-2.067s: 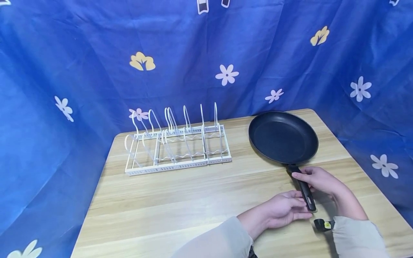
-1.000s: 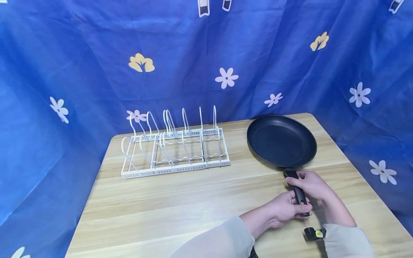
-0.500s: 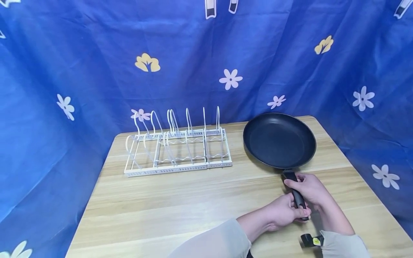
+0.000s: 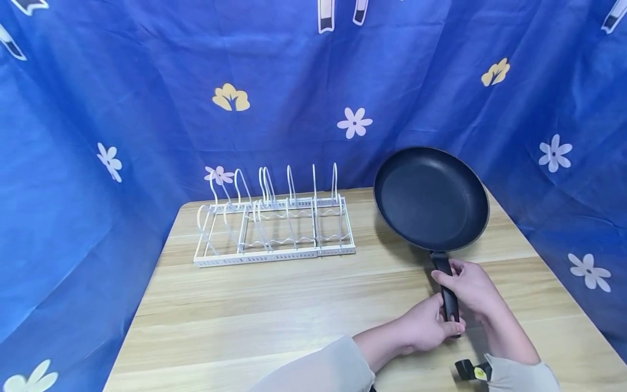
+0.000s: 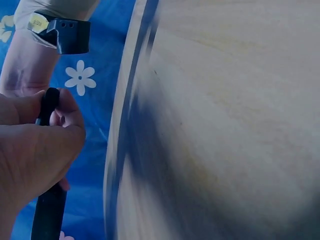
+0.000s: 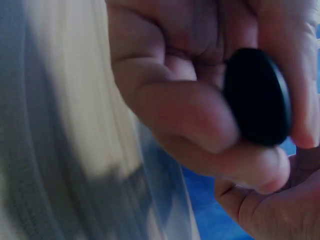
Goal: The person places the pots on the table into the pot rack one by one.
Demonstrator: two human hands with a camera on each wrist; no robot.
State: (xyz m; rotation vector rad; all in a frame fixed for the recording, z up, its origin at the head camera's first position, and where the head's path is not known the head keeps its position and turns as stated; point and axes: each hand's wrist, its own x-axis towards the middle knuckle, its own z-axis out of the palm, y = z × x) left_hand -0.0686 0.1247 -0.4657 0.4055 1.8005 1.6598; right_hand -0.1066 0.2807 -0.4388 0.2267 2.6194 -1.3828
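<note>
A black frying pan is at the right of the head view, tilted with its far rim raised and overlapping the blue curtain. A shadow lies on the wood below it. My right hand grips the upper part of the black handle, thumb across the top. Lower down, my left hand holds the handle's end between thumb and fingers. The left wrist view shows the handle end in that pinch. From the right wrist view, the rounded handle end shows close up, with curled fingers around it.
A white wire rack with several upright loops stands at the back left of the wooden table. The blue flowered curtain hangs close behind the table and along both sides. A black wrist camera sits by my right sleeve.
My left fingers have closed on the handle end after lying open beside it. The pan has come up off the table and tilted, far rim higher. The head view has shifted slightly.
</note>
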